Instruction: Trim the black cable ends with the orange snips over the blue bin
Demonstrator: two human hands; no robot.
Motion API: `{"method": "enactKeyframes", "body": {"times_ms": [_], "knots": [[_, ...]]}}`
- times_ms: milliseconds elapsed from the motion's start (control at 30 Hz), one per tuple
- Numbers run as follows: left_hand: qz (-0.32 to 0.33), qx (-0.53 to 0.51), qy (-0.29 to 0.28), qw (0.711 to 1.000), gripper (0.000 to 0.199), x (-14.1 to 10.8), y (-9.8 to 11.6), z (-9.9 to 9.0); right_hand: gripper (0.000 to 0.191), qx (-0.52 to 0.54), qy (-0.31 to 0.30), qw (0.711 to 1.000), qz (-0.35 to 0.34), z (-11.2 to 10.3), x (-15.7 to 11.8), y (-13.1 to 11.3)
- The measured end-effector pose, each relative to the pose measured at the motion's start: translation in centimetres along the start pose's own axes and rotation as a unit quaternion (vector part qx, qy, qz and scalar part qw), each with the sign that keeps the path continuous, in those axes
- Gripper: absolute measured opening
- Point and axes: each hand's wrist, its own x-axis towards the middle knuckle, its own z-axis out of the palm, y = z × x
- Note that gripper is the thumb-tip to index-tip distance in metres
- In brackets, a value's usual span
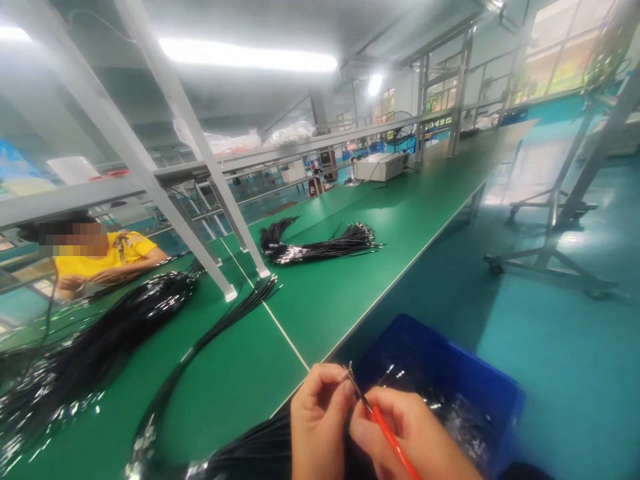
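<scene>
Two bare hands at lower centre, near each other, in front of the bench's [225, 380] near edge. Right hand [400, 427]: fingers wrapped round a slim red-handled tool [393, 440], handle slanting down to the right, dark metal end pointing up and left. Left hand [320, 417]: thumb and forefinger pinched together right at the tool's metal end; what lies between them is too small to tell. Tool position: between the hands, its metal end seen against the near corner of the blue bin [405, 333].

Bin stands just beyond and to the right of the hands, below bench level; small shiny pieces inside, exact kind unclear.

Bench surface green, with a pale seam running across it. Four groups of black cables noted on it: a near bundle [255, 447] running partly behind the left hand; a long curved bundle [165, 393] to its left, its far tips close to a post foot; a large heap [115, 327] at far left, many bright ends; a bent bundle [325, 252] beyond the seam, bound with a shiny wrap.

Further along the bench: one pale box [380, 167]. At left, across the bench, a person in a yellow top [105, 257], seated behind the heap. At right, a wheeled metal stand [555, 253] on the blue-green floor [560, 373].
</scene>
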Motion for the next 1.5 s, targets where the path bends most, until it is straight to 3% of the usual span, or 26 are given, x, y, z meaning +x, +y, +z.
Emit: {"method": "enactKeyframes", "body": {"times_ms": [133,300,433,533,633,700,800,933,1200,1267,1400,1500], "knots": [[0.02,-0.005,0.032,0.999,0.013,-0.1,-0.2,0.4,0.023,-0.014,-0.001,1.0,0.006,-0.2,-0.2,-0.5],[-0.006,0.029,-0.025,0.999,0.009,0.2,-0.6,-0.2,0.024,-0.042,-0.007,0.999,0.007,-0.6,-0.1,-0.3],[0.0,0.055,-0.022,0.998,0.008,0.3,-0.7,-0.2,0.017,-0.052,0.006,0.998,-0.029,-0.9,0.0,0.7],[0.002,0.082,-0.019,0.996,0.008,0.2,-0.6,0.0,0.014,-0.029,0.109,0.989,-0.093,-1.0,0.0,1.2],[0.005,0.104,-0.034,0.994,0.01,-0.2,-0.5,0.3,0.023,0.015,0.255,0.949,-0.184,-1.0,0.4,0.8],[0.016,0.123,-0.051,0.991,0.011,-0.4,-0.4,0.4,0.021,0.045,0.291,0.928,-0.228,-0.9,0.9,0.2],[0.037,0.153,-0.071,0.985,0.012,-1.0,-0.4,0.7,0.018,0.079,0.279,0.922,-0.256,-0.7,1.8,-0.3],[0.047,0.131,-0.023,0.99,0.013,-1.7,-0.2,1.5,0.017,0.131,0.273,0.916,-0.263,-0.1,2.5,0.9],[0.013,0.081,-0.001,0.997,0.018,-1.8,0.3,2.0,0.014,0.192,0.249,0.914,-0.256,1.6,0.8,1.7],[0.014,0.104,-0.017,0.994,0.016,-1.5,0.3,1.6,0.015,0.205,0.244,0.917,-0.239,1.4,0.6,1.4],[0.01,0.168,-0.102,0.98,0.01,-0.8,0.3,0.7,0.019,0.224,0.238,0.924,-0.199,0.4,0.6,1.2],[0.022,0.212,-0.119,0.97,0.011,-0.6,0.7,0.5,0.022,0.234,0.24,0.923,-0.187,-0.3,0.5,1.4]]}}
